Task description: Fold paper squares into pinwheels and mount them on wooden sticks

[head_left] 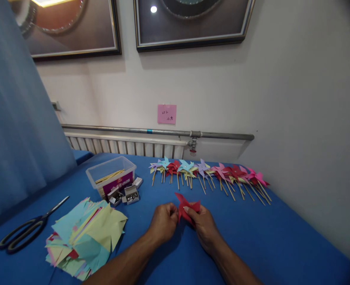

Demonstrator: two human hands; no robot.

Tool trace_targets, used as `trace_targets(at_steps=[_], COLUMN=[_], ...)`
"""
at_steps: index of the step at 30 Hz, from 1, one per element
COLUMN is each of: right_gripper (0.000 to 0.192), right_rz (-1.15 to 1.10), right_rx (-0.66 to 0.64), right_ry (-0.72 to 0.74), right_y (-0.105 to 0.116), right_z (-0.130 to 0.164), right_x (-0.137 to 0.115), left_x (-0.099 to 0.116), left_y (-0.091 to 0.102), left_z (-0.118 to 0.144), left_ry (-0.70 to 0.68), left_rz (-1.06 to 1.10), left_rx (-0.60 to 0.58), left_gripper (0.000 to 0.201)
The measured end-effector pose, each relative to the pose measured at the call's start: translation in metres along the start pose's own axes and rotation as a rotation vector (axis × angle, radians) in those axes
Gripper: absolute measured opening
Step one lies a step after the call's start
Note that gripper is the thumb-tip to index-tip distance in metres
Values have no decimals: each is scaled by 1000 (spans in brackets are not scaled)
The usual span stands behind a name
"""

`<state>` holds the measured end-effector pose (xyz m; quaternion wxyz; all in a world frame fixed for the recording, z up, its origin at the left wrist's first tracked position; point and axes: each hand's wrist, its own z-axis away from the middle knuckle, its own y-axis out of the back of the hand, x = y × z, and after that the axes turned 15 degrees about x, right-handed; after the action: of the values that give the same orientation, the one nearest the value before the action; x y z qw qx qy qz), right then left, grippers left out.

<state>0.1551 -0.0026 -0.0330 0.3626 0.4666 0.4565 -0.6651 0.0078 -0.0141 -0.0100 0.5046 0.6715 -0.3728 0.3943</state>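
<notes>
Both of my hands meet over the blue table, near its middle front. My right hand pinches a folded red paper piece with pointed flaps sticking up. My left hand closes its fingertips on the left edge of the same red paper. A pile of cut coloured paper squares, mostly yellow and light blue, lies to the left of my left forearm.
A row of finished paper pinwheels on wooden sticks lies along the back of the table. A clear plastic box with sticks and small open boxes of pins stand at back left. Black scissors lie far left.
</notes>
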Motion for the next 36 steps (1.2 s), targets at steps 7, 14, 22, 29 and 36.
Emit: trace_targets(at_steps=[7,14,22,29,36], right_gripper=[36,36,34,31,36], right_rz=[23,37,7,7,27], right_rx=[5,9,24,25,29], right_ry=[27,49,37,25,45], right_y=[0,0,-1,-1,0], right_z=[-2,-2,-2,-3,-8], right_x=[2,2,3,5,9], left_x=[-5,1,-7,-9,-11], left_y=[-3,-2,-8,-10,-10], left_z=[-2,0,-2,-2,-2], left_ry=[56,78,137,204,151], left_rz=[56,62,128,181,163], left_rx=[-24,-19,-26,-48,-39], left_gripper=[17,17,17,15,15])
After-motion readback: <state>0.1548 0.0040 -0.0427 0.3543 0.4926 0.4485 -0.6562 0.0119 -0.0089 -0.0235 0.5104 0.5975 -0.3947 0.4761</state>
